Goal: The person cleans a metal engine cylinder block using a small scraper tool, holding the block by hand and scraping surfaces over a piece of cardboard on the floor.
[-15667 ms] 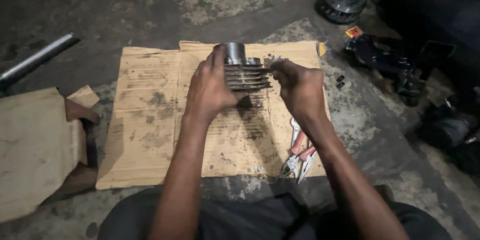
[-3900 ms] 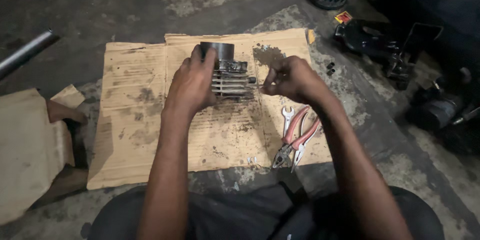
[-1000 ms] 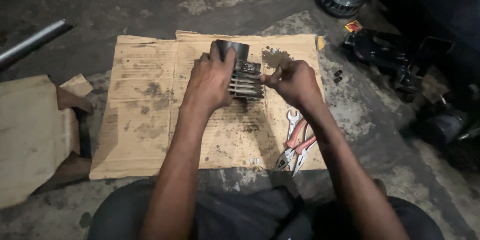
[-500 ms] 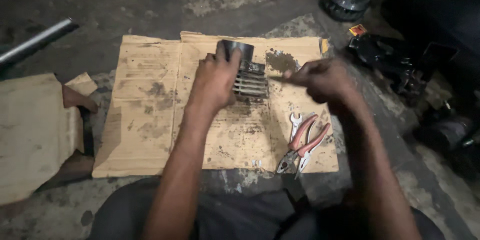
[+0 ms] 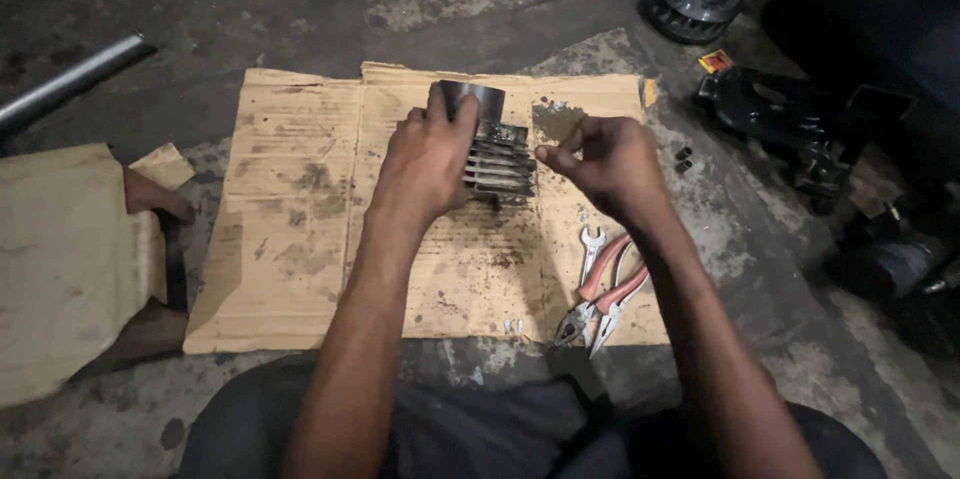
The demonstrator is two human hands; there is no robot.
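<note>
Metal finned engine cylinder [image 5: 495,154] stands bore-up on cardboard [image 5: 290,199], left hand [image 5: 428,154] clamped around it; right hand [image 5: 610,164], fingertips pinched together, hovers just right of the fins.

A sheet of cardboard [image 5: 300,229] lies on the floor [image 5: 250,9] in front of the seated person. On its far middle sits a finned engine cylinder [image 5: 497,154], with the left hand [image 5: 425,154] on it and the right hand [image 5: 610,164] just to its right. Nearer, at the sheet's right edge, lie a spanner [image 5: 589,247] and pliers [image 5: 603,297]. A pipe [image 5: 70,82] lies far left, engine parts [image 5: 780,119] far right.
</note>
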